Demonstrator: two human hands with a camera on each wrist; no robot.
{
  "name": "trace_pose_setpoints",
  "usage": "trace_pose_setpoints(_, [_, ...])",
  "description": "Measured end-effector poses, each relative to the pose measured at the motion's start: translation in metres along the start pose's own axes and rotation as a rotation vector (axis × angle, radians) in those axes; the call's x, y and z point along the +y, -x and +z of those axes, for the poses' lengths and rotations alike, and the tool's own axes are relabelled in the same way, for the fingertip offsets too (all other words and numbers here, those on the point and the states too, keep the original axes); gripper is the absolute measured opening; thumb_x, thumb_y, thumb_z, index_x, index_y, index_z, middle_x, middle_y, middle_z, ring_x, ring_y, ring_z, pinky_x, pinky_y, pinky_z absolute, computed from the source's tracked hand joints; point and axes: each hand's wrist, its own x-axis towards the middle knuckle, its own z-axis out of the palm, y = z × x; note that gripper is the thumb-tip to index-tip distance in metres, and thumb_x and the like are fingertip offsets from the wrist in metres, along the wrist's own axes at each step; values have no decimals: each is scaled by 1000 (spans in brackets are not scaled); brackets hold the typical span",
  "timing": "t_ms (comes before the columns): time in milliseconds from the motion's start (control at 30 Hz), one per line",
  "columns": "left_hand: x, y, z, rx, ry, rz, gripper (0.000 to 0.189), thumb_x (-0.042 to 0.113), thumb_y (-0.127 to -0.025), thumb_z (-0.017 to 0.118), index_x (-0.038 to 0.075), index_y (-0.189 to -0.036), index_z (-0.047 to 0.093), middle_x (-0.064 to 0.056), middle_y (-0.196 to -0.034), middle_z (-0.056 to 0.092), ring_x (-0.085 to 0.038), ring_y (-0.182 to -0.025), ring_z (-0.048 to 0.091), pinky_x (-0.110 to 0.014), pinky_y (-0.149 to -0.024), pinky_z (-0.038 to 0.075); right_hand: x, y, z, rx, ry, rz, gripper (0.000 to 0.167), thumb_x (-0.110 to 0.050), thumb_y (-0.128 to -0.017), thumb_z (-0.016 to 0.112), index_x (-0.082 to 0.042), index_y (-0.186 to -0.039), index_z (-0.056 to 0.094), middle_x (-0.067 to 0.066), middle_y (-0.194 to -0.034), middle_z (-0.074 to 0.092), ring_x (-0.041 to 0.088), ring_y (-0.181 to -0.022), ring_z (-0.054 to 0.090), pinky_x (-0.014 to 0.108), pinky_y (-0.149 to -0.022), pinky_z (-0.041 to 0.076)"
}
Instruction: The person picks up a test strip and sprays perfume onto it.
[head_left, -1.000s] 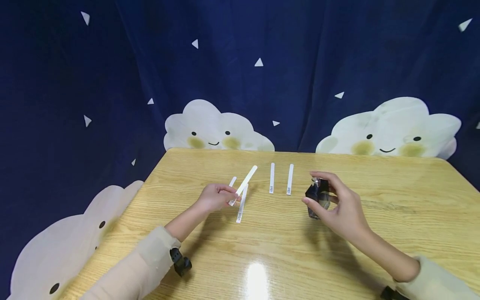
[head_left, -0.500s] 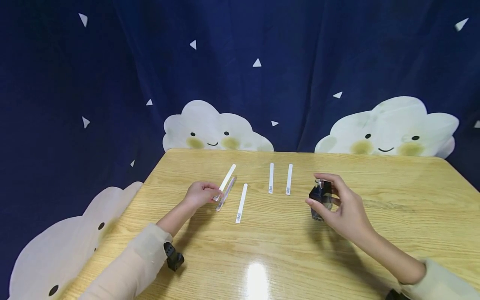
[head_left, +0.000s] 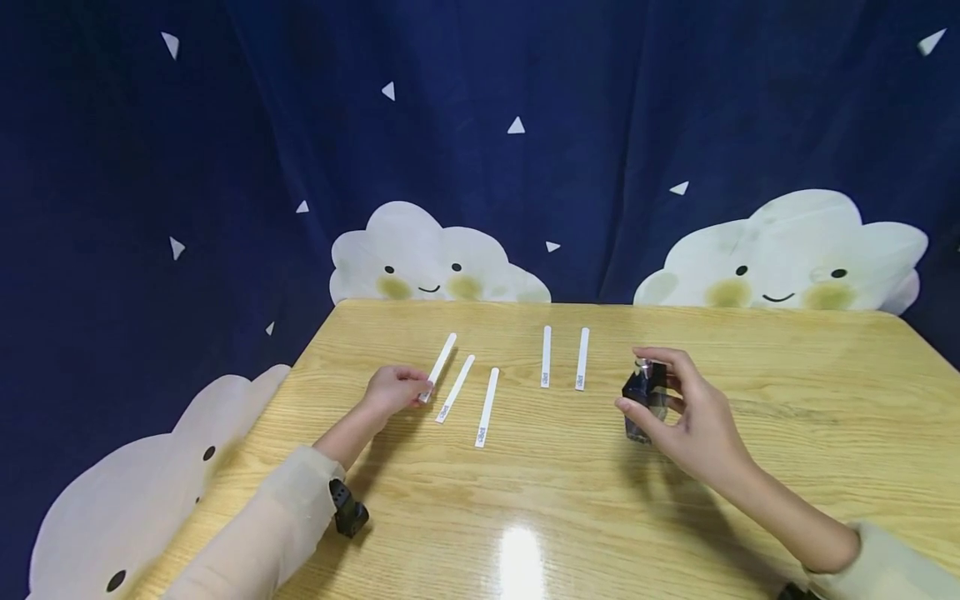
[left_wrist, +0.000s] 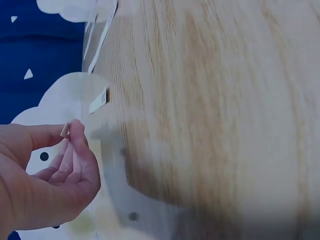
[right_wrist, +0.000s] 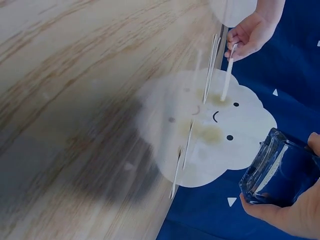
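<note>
Pinched a flat, round-tipped white strip [head_left: 442, 357] at two o'clock of the left grip [head_left: 392, 389]; held an angular glass bottle [head_left: 637, 393] at nine o'clock of the right grip [head_left: 696, 418], above the wood-grained table [head_left: 465, 517].

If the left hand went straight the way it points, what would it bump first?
Probably the next white strip, right of the held strip, but the left hand may pass above; height is unclear.

Looks bright in the head view, with white glare [head_left: 521, 560] and soft shadows [head_left: 682, 504] across the tabletop [head_left: 585, 475]; dimmer, hazier in wrist views.
</note>
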Motion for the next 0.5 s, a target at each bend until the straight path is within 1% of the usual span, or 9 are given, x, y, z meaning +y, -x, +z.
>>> trace_pose_setpoints(100, [-1, -1, -1, -2, -16, -5, 20, 8, -88, 65, -7, -103, 66, -7, -83, 70, -6, -64, 60, -21, -66, 55, 0, 0, 0, 0, -3, 7, 59, -7, -76, 80, -9, -128, 53, 9, -104, 66, -13, -88, 53, 6, -70, 51])
trace_pose_setpoints(233, [-2, -1, -1, 17, -78, 17, 19, 7, -86, 66, -6, -100, 67, -8, -81, 70, -9, -63, 61, -22, -64, 55, 0, -1, 0, -4, -3, 12, 59, -7, -75, 80, -9, -128, 53, 9, -104, 66, -13, -88, 53, 6, -70, 51])
trace_pose_setpoints(333, [-2, 0, -1, 32, -134, 44, 18, 7, -86, 67, -5, -100, 68, -11, -81, 70, -12, -62, 62, -24, -61, 54, 0, -1, 0, -5, -5, 11, 59, -7, -75, 80, -9, -128, 53, 9, -103, 66, -13, -88, 53, 5, -70, 50])
trace_pose_setpoints(500, [-1, 2, -2, 57, -181, 69, 17, 7, -85, 66, -4, -99, 68, -13, -82, 71, -15, -63, 64, -23, -57, 51, -1, -1, 1, -7, -4, 10, 60, -7, -75, 80, -9, -128, 53, 8, -102, 66, -12, -87, 54, 6, -70, 50])
